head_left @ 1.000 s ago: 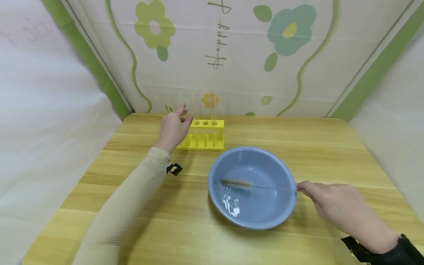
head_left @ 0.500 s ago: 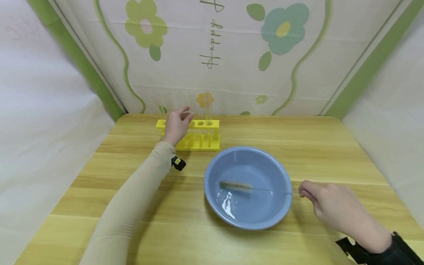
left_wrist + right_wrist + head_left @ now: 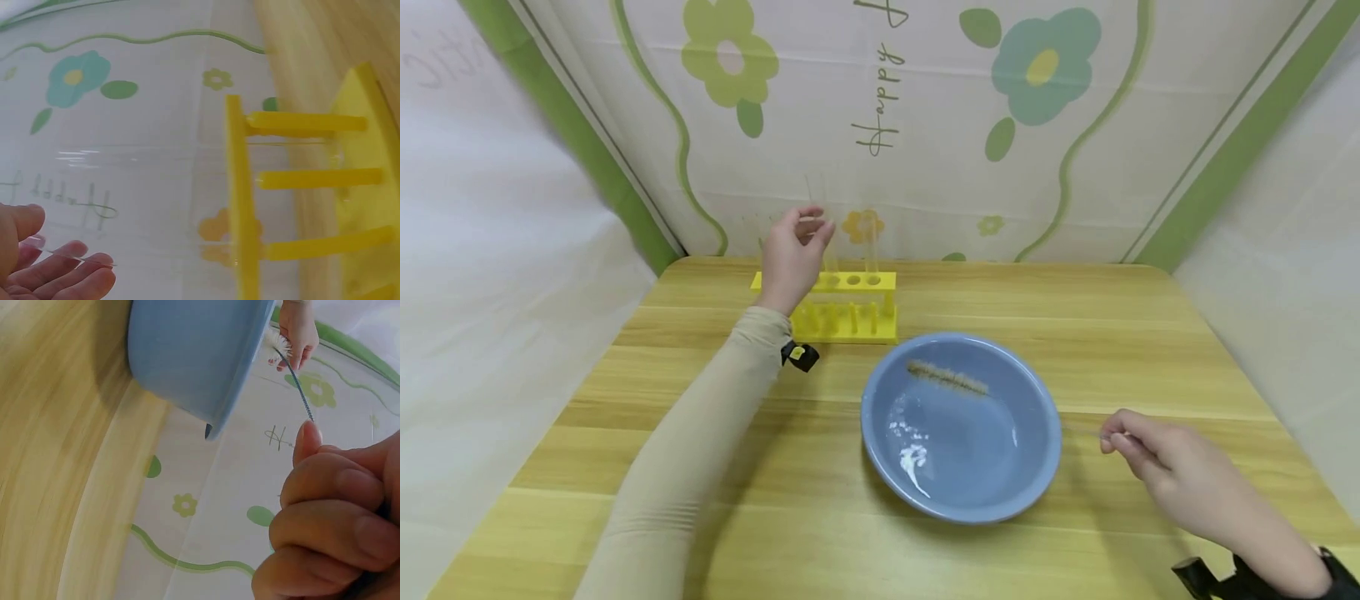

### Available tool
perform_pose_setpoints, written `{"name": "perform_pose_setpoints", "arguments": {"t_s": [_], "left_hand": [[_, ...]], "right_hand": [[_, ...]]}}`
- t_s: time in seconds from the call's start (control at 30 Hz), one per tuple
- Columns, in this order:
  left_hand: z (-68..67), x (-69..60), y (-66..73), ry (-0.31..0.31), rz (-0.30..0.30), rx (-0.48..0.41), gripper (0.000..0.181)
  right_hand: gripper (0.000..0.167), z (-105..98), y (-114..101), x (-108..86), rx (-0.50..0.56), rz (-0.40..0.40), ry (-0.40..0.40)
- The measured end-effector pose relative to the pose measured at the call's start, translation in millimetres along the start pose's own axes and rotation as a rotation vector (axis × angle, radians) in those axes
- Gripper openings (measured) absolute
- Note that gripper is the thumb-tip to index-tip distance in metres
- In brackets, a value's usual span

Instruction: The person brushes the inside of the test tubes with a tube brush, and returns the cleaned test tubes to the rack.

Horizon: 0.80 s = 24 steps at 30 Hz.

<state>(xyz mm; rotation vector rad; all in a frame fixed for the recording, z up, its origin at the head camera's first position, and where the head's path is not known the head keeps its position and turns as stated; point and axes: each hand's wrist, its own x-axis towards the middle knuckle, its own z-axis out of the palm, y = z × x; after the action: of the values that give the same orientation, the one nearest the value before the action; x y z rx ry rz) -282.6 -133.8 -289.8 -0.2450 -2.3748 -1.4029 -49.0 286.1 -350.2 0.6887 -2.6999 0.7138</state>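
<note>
The left hand [image 3: 793, 258] has its thumb and fingers bent lightly around a clear glass tube [image 3: 830, 260]; the right hand [image 3: 1172, 467] pinches the handle end of a wire brush [image 3: 947, 377], its remaining fingers curled in. The left hand is the one at the tube, whose long axis runs close to 12–6 o'clock; from that hand the brush's bristles lie at 4 o'clock, well apart from the tube, their axis running about 10 to 4, so the two are out of line. Toward 5 o'clock from the left hand stands a yellow rack [image 3: 846, 336], with another tube [image 3: 871, 242] upright near its 3 o'clock end; a blue basin [image 3: 1026, 462] sits beyond, toward 4, on the desk [image 3: 1150, 333], the bristles above it; a flowered cloth [image 3: 955, 183] hangs at 12. The left hand covers part of the rack; clear glass fades into the cloth, so whether the held tube's foot sits in a hole cannot be told; the brush's handle is nearly lost across the basin.
</note>
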Motion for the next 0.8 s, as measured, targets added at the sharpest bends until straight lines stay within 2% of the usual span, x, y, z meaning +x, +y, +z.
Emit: {"name": "perform_pose_setpoints", "arguments": {"t_s": [0.17, 0.33, 0.43, 0.53, 0.67, 0.73, 0.8], "left_hand": [[-10.4, -5.6, 23.8, 0.033, 0.089, -0.080, 0.037], [-19.3, -19.9, 43.5, 0.022, 0.242, -0.077, 0.036], [-23.4, -32.5, 50.1, -0.007, 0.355, -0.002, 0.034], [-25.8, -45.5, 51.6, -0.052, 0.489, 0.114, 0.032], [-27.3, -63.9, 47.4, -0.119, 0.671, 0.269, 0.032], [-28.2, -73.2, 43.2, -0.145, 0.738, 0.349, 0.032], [-29.8, -82.2, 38.5, -0.164, 0.781, 0.424, 0.032]], "right_hand": [[0.030, -4.0, 3.0, -5.1, 0.136, 0.059, -0.002], [0.033, -5.3, 6.4, -7.9, 0.238, 0.067, 0.010], [0.035, -5.3, 7.2, -8.1, 0.288, 0.053, 0.015], [0.036, -5.6, 6.7, -7.4, 0.319, 0.037, 0.019], [0.035, -6.5, 5.2, -7.7, 0.329, 0.050, 0.017], [0.034, -6.8, 4.8, -8.6, 0.331, 0.060, 0.017], [0.034, -7.1, 5.0, -9.9, 0.325, 0.072, 0.020]]}}
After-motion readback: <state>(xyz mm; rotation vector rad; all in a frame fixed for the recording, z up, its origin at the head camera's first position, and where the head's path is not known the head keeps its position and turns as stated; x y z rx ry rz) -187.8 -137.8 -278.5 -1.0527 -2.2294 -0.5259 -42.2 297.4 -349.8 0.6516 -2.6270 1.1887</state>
